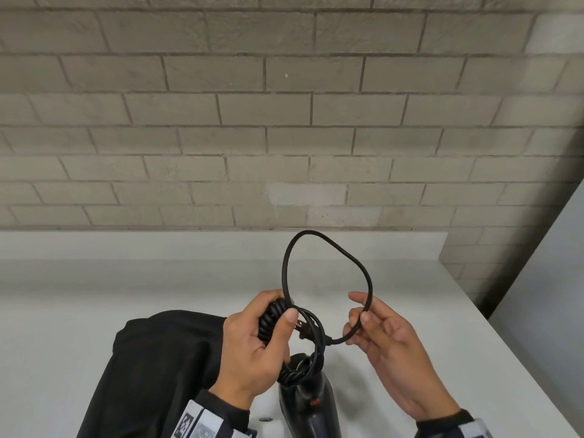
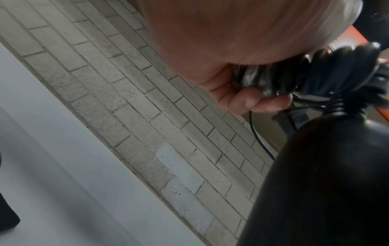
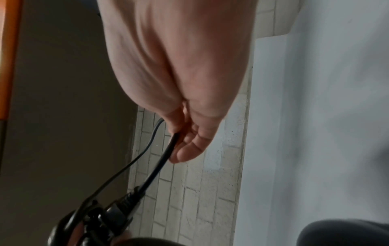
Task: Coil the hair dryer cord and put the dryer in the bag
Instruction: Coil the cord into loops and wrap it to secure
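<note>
My left hand grips a bundle of coiled black cord, seen close in the left wrist view as coiled cord. The plug sticks out beside my thumb. From the bundle a big loose loop of cord rises and comes round to my right hand, which pinches the cord between thumb and fingers. The black hair dryer hangs below my left hand over the counter. The black bag lies flat on the counter at the left.
A white counter runs along a grey brick wall. Its right edge slants down toward me, with a grey floor beyond it.
</note>
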Demonstrator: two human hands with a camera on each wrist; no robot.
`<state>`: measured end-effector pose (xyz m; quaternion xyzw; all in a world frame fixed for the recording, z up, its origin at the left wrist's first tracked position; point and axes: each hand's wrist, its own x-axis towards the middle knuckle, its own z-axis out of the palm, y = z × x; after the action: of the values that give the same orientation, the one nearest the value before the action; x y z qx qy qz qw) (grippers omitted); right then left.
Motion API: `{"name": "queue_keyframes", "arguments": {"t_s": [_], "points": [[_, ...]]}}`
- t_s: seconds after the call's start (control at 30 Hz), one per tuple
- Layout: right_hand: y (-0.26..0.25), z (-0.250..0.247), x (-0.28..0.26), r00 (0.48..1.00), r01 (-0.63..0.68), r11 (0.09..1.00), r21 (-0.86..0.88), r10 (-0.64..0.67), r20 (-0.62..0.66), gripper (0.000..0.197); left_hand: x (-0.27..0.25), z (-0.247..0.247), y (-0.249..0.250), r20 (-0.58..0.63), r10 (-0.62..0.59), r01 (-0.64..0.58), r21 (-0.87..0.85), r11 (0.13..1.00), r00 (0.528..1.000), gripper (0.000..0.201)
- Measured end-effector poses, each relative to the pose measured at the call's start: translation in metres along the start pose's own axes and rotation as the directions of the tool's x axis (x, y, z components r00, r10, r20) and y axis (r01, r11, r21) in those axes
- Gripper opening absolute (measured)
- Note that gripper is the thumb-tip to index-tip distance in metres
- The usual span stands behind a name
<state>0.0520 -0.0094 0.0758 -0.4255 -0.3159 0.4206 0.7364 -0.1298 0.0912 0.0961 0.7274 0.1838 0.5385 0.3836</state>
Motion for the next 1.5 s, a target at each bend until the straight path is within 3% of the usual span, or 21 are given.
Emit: {"name": "queue_keyframes", "arguments": {"t_s": [0.17, 0.43, 0.57, 0.67, 0.73, 0.83, 0.93, 1.0, 1.1, 1.17, 1.27, 1.37, 1.43, 1.5], "points": [[0.000, 0.004, 0.004, 0.997, 0.013, 1.000, -0.020, -0.011, 0.074, 0.025, 0.000, 0.000, 0.000, 0.020, -0.043, 0.045, -0.076, 0.996, 0.999, 0.033], [0.006, 0.012, 0.011, 0.979, -0.112, 0.977, 0.179, 0.078, 0.186, 0.024, -0.001, 0.002, -0.001, 0.083, -0.059, 0.075, -0.193, 0.978, 0.995, 0.032], [0.013, 0.022, 0.009, 0.969, -0.187, 0.952, 0.242, 0.138, 0.206, 0.030, 0.001, 0.003, 0.000, 0.103, -0.041, 0.064, -0.229, 0.971, 0.994, 0.022], [0.016, 0.031, 0.007, 0.972, -0.203, 0.964, 0.172, 0.176, 0.158, 0.031, 0.001, 0.001, -0.001, 0.124, -0.039, 0.068, -0.242, 0.968, 0.992, 0.017], [0.020, 0.041, 0.003, 0.983, -0.175, 0.984, 0.034, 0.173, 0.058, 0.036, 0.000, 0.003, 0.000, 0.128, -0.050, 0.078, -0.226, 0.971, 0.991, 0.021], [0.022, 0.055, -0.011, 0.994, -0.039, 0.994, -0.098, 0.028, -0.106, 0.049, -0.001, 0.010, 0.002, 0.120, -0.058, 0.078, -0.169, 0.983, 0.991, 0.016], [0.015, 0.063, -0.028, 0.992, 0.100, 0.977, -0.190, -0.112, -0.055, 0.029, -0.001, 0.014, 0.004, 0.116, -0.091, 0.113, -0.197, 0.974, 0.989, 0.022], [0.012, 0.066, -0.037, 0.995, 0.094, 0.985, -0.146, -0.096, -0.007, 0.011, -0.001, 0.015, 0.003, 0.092, -0.083, 0.096, -0.145, 0.985, 0.992, 0.019], [0.009, 0.059, -0.041, 0.998, 0.003, 1.000, 0.031, -0.005, 0.070, 0.041, -0.004, 0.017, 0.003, 0.073, -0.100, 0.107, -0.105, 0.989, 0.992, 0.016], [0.008, 0.054, -0.043, 0.991, -0.016, 0.998, 0.061, 0.007, 0.134, 0.047, -0.005, 0.019, 0.003, 0.044, -0.107, 0.110, -0.089, 0.990, 0.993, 0.017], [0.009, 0.057, -0.050, 0.974, 0.126, 0.943, -0.309, -0.058, 0.221, 0.062, -0.002, 0.022, 0.006, 0.006, -0.109, 0.109, -0.056, 0.992, 0.994, 0.023], [0.009, 0.064, -0.058, 0.983, 0.184, 0.856, -0.483, -0.146, 0.115, 0.075, 0.000, 0.025, 0.008, -0.003, -0.133, 0.132, -0.052, 0.990, 0.991, 0.023], [0.012, 0.067, -0.059, 0.959, 0.282, 0.796, -0.535, -0.225, 0.172, 0.066, 0.001, 0.024, 0.007, -0.023, -0.114, 0.114, 0.005, 0.993, 0.993, 0.021], [0.016, 0.065, -0.057, 0.925, 0.373, 0.701, -0.608, -0.335, 0.180, 0.044, 0.001, 0.021, 0.007, -0.029, -0.078, 0.079, 0.059, 0.995, 0.997, 0.017]]}}
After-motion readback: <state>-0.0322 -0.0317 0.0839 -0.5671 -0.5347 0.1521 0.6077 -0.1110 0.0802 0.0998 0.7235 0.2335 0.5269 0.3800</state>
